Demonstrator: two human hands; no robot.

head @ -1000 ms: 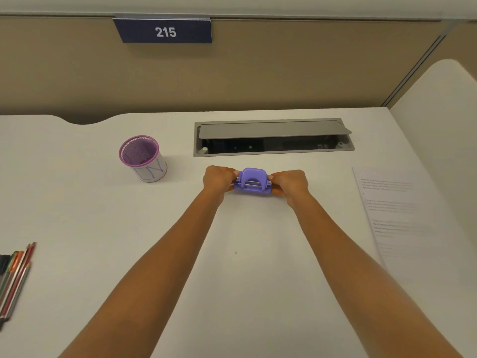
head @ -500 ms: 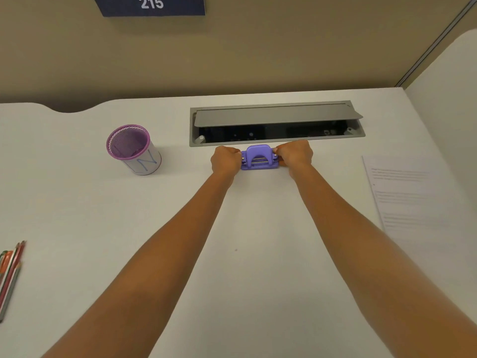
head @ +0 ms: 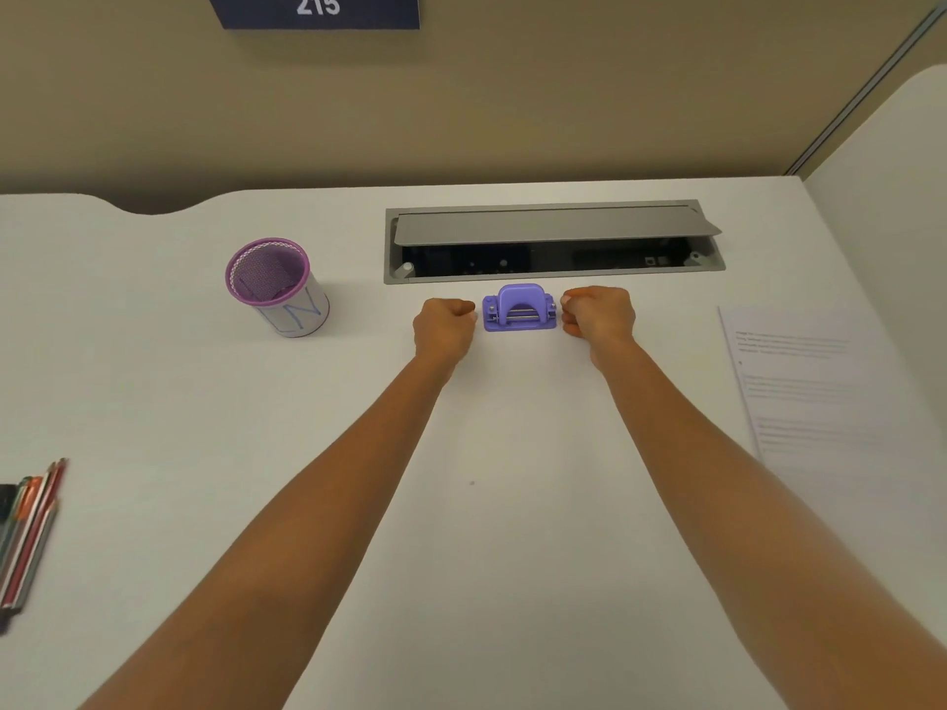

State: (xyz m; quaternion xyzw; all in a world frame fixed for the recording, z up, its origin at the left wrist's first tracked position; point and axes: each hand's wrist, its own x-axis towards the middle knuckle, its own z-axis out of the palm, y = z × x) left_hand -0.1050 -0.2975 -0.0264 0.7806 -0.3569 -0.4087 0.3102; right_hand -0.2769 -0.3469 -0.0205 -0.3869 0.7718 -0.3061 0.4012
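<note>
- Glossy purple plastic hole punch [head: 519, 309] with a rounded lever sits mid-frame on the smooth white table [head: 153, 402].
- Its long axis runs left-right.
- Left hand [head: 445, 327] and right hand [head: 598, 317] are curled into fists, holding nothing, just beside its ends.

The desk [head: 492, 556] gives passing room in front of the hole punch [head: 519, 312], hemmed by cable hatch [head: 556, 276] behind, pen cup [head: 279, 289] left, paper [head: 809, 381] right

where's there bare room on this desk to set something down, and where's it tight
Widest bare desk lies nearer than the hole punch. Another patch lies between the pencils and the pen cup. Crowded: the strip before the cable tray, where left hand and right hand flank the punch; the paper fills the right edge.
</note>
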